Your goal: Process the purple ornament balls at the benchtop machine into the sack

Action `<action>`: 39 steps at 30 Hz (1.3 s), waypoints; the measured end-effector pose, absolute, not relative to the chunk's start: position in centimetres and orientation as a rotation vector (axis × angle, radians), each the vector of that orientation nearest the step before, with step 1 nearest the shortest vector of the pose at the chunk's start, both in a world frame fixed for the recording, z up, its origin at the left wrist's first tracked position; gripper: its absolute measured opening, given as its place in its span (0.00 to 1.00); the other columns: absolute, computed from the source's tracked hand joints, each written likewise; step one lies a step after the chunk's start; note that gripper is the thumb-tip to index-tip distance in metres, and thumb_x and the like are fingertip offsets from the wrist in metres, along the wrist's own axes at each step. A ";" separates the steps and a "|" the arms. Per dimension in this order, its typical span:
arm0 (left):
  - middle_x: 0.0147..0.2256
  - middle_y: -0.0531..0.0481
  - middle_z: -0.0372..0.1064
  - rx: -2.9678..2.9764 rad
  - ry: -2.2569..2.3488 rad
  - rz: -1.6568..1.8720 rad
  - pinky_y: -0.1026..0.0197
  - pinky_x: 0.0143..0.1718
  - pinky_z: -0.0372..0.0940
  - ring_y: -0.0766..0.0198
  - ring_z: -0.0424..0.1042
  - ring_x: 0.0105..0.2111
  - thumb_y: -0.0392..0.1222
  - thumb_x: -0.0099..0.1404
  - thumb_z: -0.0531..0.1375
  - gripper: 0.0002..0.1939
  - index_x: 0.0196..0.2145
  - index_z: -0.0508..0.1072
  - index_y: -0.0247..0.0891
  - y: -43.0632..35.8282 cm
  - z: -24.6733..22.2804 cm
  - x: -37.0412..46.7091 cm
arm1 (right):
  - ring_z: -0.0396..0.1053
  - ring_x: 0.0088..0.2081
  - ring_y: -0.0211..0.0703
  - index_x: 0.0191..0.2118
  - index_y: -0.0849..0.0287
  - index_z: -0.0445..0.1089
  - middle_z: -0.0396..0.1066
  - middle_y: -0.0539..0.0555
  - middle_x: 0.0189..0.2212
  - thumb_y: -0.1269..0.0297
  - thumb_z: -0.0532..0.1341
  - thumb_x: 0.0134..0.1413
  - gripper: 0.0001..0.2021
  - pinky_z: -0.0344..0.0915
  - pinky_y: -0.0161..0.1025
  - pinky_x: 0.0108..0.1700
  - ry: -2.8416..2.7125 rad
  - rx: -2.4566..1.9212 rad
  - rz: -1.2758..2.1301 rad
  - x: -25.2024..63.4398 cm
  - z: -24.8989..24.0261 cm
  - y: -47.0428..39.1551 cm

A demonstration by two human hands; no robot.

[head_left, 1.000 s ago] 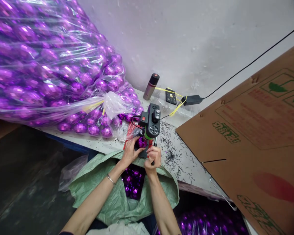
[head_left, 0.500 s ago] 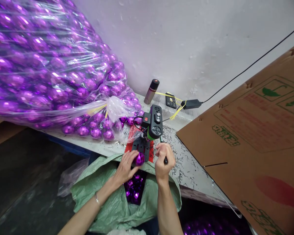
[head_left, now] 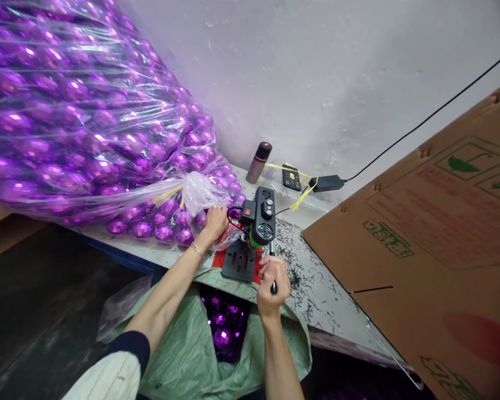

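My right hand (head_left: 274, 280) is wrapped around the black-tipped lever (head_left: 273, 288) of a small black and green bench drill press (head_left: 265, 214). My left hand (head_left: 215, 223) reaches in among the shiny purple balls (head_left: 184, 236) at the mouth of the clear plastic bag (head_left: 198, 191), left of the press. Its fingertips are hidden, so I cannot tell whether they hold a ball. The slotted black base plate (head_left: 238, 262) has no ball on it and rests over a red sheet (head_left: 219, 258). Below it, a green woven sack (head_left: 179, 333) gapes open with purple faceted balls (head_left: 224, 336) inside.
Dark shavings (head_left: 304, 272) litter the white table (head_left: 327, 303). Behind the press are a dark-capped bottle (head_left: 259, 163), a black phone-like object (head_left: 291, 176) and a black power adapter (head_left: 328, 183) with yellow ties. A large cardboard box (head_left: 433, 239) leans in from the right.
My left hand has left the purple ball at the base plate and moved up to the bag's mouth. That ball is gone from the plate. My right hand stays on the lever, slightly lower.
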State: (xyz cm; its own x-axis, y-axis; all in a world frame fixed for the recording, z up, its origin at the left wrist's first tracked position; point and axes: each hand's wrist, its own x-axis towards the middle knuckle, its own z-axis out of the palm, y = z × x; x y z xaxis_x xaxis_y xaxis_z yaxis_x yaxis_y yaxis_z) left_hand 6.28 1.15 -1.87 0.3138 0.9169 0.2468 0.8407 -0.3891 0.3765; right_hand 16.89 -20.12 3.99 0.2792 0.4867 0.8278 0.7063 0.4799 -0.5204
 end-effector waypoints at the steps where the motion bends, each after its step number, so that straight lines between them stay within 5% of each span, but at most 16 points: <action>1: 0.48 0.30 0.75 2.393 1.630 0.609 0.45 0.52 0.66 0.42 0.74 0.50 0.35 0.68 0.56 0.17 0.53 0.73 0.29 1.3 -1.8 6.4 | 0.68 0.31 0.38 0.26 0.56 0.61 0.64 0.48 0.24 0.76 0.50 0.66 0.16 0.62 0.37 0.33 -1.366 -1.150 -0.205 16.9 4.0 -20.1; 9: 0.58 0.35 0.68 2.115 1.461 0.897 0.48 0.52 0.69 0.44 0.74 0.52 0.49 0.66 0.63 0.32 0.64 0.64 0.37 -4.2 -1.7 2.1 | 0.69 0.31 0.38 0.27 0.56 0.61 0.63 0.47 0.24 0.77 0.51 0.65 0.15 0.63 0.37 0.33 -1.368 -1.128 -0.184 17.0 4.0 -20.1; 12: 0.55 0.42 0.72 1.731 1.266 1.095 0.49 0.56 0.67 0.49 0.73 0.53 0.54 0.63 0.65 0.31 0.60 0.68 0.40 -7.2 -1.4 0.1 | 0.68 0.30 0.37 0.27 0.56 0.61 0.64 0.47 0.25 0.76 0.51 0.66 0.15 0.62 0.36 0.33 -1.361 -1.137 -0.170 17.0 4.1 -20.1; 15: 0.47 0.45 0.77 1.187 1.103 1.132 0.55 0.46 0.71 0.55 0.77 0.45 0.60 0.60 0.66 0.32 0.56 0.71 0.39 -9.8 -1.0 -1.2 | 0.68 0.31 0.37 0.27 0.56 0.62 0.65 0.48 0.25 0.76 0.51 0.66 0.15 0.63 0.37 0.34 -1.357 -1.147 -0.155 17.0 4.0 -20.2; 19: 0.43 0.45 0.78 0.735 0.836 0.988 0.57 0.42 0.73 0.57 0.79 0.40 0.54 0.53 0.72 0.31 0.51 0.72 0.38 -12.0 -0.1 -1.4 | 0.69 0.31 0.38 0.27 0.55 0.62 0.65 0.48 0.25 0.75 0.52 0.66 0.15 0.63 0.38 0.34 -1.350 -1.145 -0.154 17.0 4.0 -20.2; 26: 0.43 0.48 0.79 0.625 0.710 0.900 0.61 0.43 0.73 0.62 0.79 0.39 0.42 0.56 0.70 0.23 0.50 0.75 0.39 -12.9 -0.6 0.2 | 0.69 0.30 0.39 0.27 0.56 0.63 0.68 0.49 0.26 0.72 0.52 0.67 0.15 0.64 0.39 0.34 -1.359 -1.174 -0.142 17.2 4.4 -20.3; 31: 0.40 0.48 0.79 0.600 0.775 0.886 0.63 0.38 0.71 0.62 0.78 0.36 0.43 0.56 0.71 0.22 0.48 0.76 0.37 -12.8 -1.2 1.4 | 0.68 0.29 0.37 0.26 0.56 0.63 0.67 0.48 0.25 0.72 0.52 0.67 0.16 0.62 0.37 0.33 -1.345 -1.180 -0.115 17.2 5.9 -20.2; 35: 0.46 0.47 0.78 0.675 0.823 0.979 0.61 0.44 0.70 0.61 0.78 0.40 0.45 0.53 0.73 0.33 0.56 0.72 0.40 -12.7 -1.6 2.3 | 0.68 0.28 0.36 0.25 0.56 0.62 0.66 0.47 0.24 0.69 0.53 0.69 0.17 0.63 0.37 0.33 -1.304 -1.231 -0.058 17.3 7.6 -19.8; 39: 0.48 0.43 0.78 0.862 0.924 1.058 0.54 0.53 0.68 0.55 0.77 0.49 0.52 0.54 0.72 0.34 0.55 0.70 0.38 -12.8 -2.9 3.5 | 0.68 0.28 0.35 0.25 0.56 0.62 0.66 0.47 0.23 0.69 0.54 0.69 0.17 0.63 0.36 0.34 -1.302 -1.246 -0.057 17.3 8.4 -19.5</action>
State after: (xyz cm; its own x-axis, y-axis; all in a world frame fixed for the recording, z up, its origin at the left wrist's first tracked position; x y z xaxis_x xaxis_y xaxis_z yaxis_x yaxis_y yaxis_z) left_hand 3.47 -12.79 -2.90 0.2174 0.9560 -0.1970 -0.3239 0.2610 0.9094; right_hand 17.35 -19.49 8.40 0.3572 0.5832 0.7296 0.6448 0.4112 -0.6443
